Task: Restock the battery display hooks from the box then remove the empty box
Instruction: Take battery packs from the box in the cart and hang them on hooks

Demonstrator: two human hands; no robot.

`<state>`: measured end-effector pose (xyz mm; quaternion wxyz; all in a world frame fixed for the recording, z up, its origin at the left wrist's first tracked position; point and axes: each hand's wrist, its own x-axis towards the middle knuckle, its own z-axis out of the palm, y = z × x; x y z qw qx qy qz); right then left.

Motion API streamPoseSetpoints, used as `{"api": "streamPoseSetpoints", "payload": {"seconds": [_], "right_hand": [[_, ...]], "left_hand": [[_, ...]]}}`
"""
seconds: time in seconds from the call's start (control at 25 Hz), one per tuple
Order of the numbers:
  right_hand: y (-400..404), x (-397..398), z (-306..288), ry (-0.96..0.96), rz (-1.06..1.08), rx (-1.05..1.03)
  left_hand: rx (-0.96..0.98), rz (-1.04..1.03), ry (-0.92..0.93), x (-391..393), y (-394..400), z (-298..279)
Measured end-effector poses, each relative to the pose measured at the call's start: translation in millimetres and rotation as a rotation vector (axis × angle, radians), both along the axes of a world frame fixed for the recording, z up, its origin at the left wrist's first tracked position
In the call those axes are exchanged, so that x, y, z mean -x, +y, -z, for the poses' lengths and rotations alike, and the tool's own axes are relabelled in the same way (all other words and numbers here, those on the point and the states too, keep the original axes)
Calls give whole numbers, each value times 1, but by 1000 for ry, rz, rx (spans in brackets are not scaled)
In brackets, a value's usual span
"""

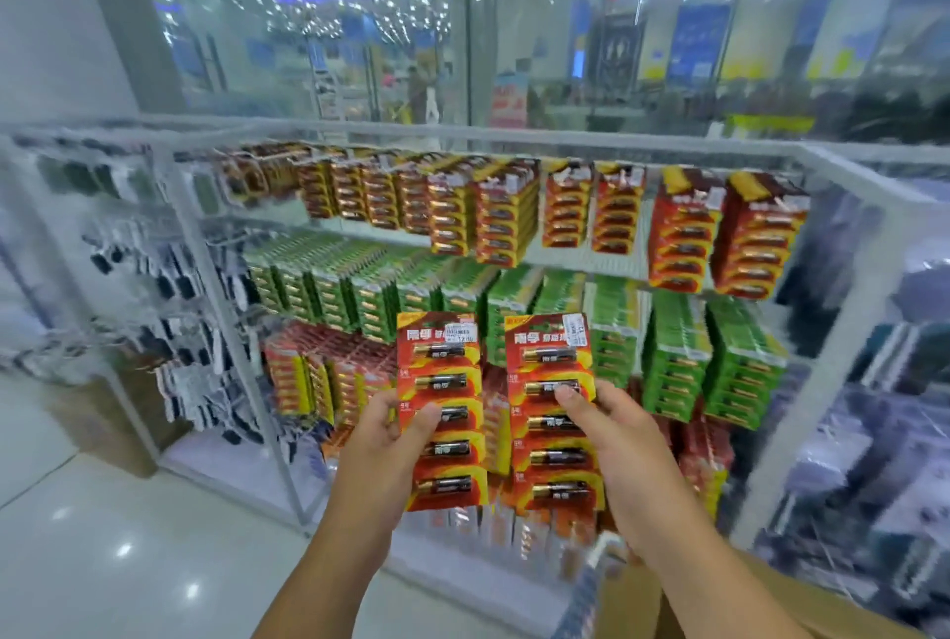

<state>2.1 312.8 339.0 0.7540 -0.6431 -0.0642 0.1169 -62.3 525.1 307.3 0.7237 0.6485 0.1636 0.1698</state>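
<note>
- The left hand [383,438] pinches a red battery card [442,409] at its left edge, thumb over the front; the right hand [617,425] grips a second battery card [552,412] the same way, thumb on the blister.
- Both cards are upright, side by side, in front of the display rack [514,134].
- To hang them well, I would keep each card square and line its top hole with a red row's hook (the hooks themselves are blurred).
- Full green packs [673,355] and red packs [683,232] crowd the rack, so room looks tight.
- A cardboard box [730,602] sits below the right forearm.
</note>
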Motion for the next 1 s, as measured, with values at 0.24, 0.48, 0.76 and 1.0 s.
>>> {"api": "streamPoseSetpoints", "payload": {"seconds": [0.24, 0.48, 0.76, 1.0], "right_hand": [[150, -35, -37, -60, 65, -65], [262, -72, -54, -89, 156, -93], [325, -149, -60, -105, 207, -57], [363, -223, -62, -102, 165, -77]], "left_hand": [[-28, 71, -92, -44, 148, -44], [-72, 165, -103, -94, 254, -71], [0, 170, -123, -177, 311, -70], [-50, 113, -113, -248, 346, -71]]}}
